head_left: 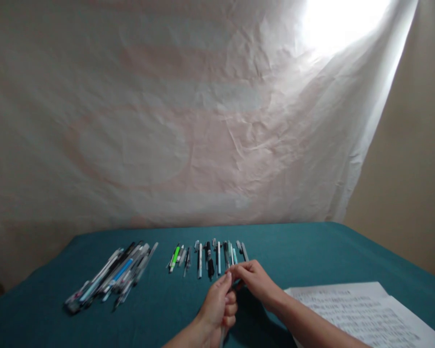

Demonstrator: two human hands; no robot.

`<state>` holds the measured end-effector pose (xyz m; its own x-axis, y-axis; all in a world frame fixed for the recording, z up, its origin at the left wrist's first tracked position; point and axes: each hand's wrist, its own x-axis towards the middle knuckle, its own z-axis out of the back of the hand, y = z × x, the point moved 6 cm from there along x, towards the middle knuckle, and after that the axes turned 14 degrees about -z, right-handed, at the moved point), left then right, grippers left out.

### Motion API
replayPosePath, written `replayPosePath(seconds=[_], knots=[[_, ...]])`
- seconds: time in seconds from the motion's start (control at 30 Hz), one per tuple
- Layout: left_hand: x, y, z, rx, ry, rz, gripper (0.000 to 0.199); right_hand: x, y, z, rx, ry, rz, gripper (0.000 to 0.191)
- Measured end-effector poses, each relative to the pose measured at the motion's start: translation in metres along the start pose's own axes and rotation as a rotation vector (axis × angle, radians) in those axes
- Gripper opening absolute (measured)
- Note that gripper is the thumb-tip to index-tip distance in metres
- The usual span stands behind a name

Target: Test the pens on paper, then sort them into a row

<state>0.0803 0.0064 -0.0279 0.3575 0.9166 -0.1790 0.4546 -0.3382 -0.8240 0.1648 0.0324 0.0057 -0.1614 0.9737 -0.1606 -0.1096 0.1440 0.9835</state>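
Observation:
My left hand [219, 307] is closed round a thin, pale, pen-like item [222, 336], whose lower end shows beneath the fist. My right hand [253, 280] meets it at the thumb, with fingers bent and pinched near the upper end; what the fingertips grip is too small to make out. Just beyond both hands lies a row of pens [218, 258], some with caps or parts set apart. A bright green pen [174, 258] is at the row's left end.
A heap of many pens [121, 273] lies on the left of the green-covered table [159, 319]. Handwritten sheets of paper [358, 309] rest at the right, partly under my right forearm. A pale wrinkled sheet [203, 121] hangs behind the table.

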Motion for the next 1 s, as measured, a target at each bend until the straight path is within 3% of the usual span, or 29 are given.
replayPosePath(seconds=[0.47, 0.63, 0.77, 0.87, 1.0], knots=[[-0.002, -0.001, -0.003, 0.083, 0.072, 0.078, 0.042, 0.002, -0.002, 0.001, 0.032, -0.055, 0.002, 0.03], [-0.002, 0.001, -0.005, 0.035, 0.118, 0.056, 0.039, 0.005, -0.005, 0.004, 0.151, -0.012, -0.092, 0.025], [0.002, 0.007, 0.001, -0.043, 0.107, 0.022, 0.027, 0.02, 0.001, 0.038, 0.15, -0.11, -0.048, 0.029], [0.005, 0.009, 0.006, -0.073, 0.064, -0.013, 0.017, 0.045, 0.002, 0.072, -0.092, -0.234, -0.042, 0.031], [0.007, 0.009, 0.007, -0.1, 0.033, -0.048, 0.012, 0.085, -0.015, 0.105, -0.218, -0.325, -0.078, 0.02]])
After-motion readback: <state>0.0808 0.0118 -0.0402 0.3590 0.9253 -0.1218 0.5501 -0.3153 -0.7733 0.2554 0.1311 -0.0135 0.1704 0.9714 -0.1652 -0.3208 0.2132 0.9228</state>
